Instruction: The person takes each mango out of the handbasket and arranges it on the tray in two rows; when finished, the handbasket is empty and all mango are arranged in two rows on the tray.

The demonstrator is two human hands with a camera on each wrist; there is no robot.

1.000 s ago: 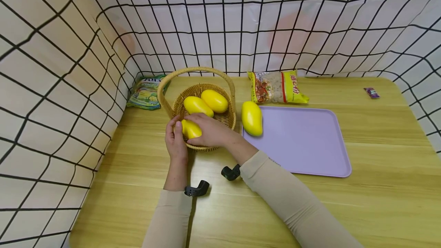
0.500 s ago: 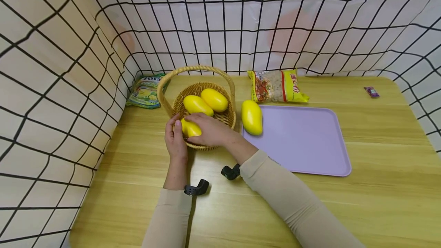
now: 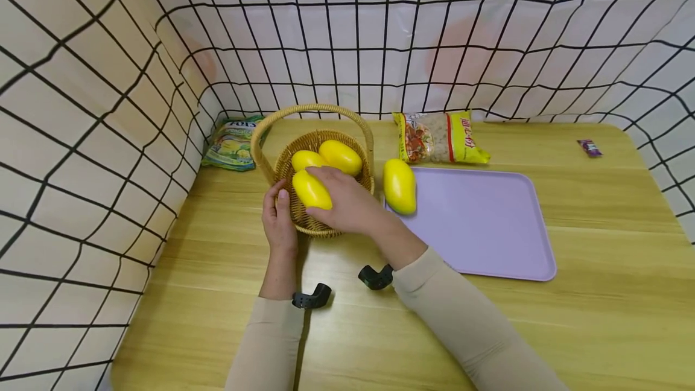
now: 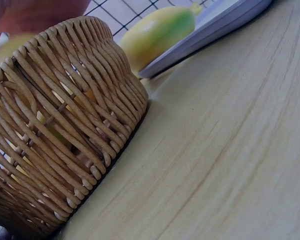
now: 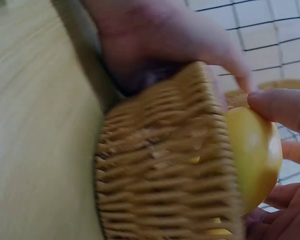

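Observation:
A yellow mango (image 3: 311, 190) is in my right hand (image 3: 350, 201), gripped between thumb and fingers over the wicker basket (image 3: 319, 233). In the right wrist view this mango (image 5: 252, 157) stands out past the basket's rim. My left hand (image 3: 279, 222) holds the basket's left side, its thumb by the rim. Two more mangoes lie inside toward the back, one (image 3: 341, 157) well in sight and the other (image 3: 305, 160) partly covered by the held one. Woven wall (image 4: 65, 125) fills much of the left wrist view.
Right of the basket, another mango (image 3: 400, 187) lies on the left edge of a lilac tray (image 3: 488, 222). Behind are a yellow food bag (image 3: 440, 137) and a green packet (image 3: 233, 145). A small purple packet (image 3: 589, 148) lies far right. The basket's handle (image 3: 315, 108) arches over it.
My right hand has lifted the mango off the basket's front left side and shifted it right and slightly back. My left hand has stayed at the basket.

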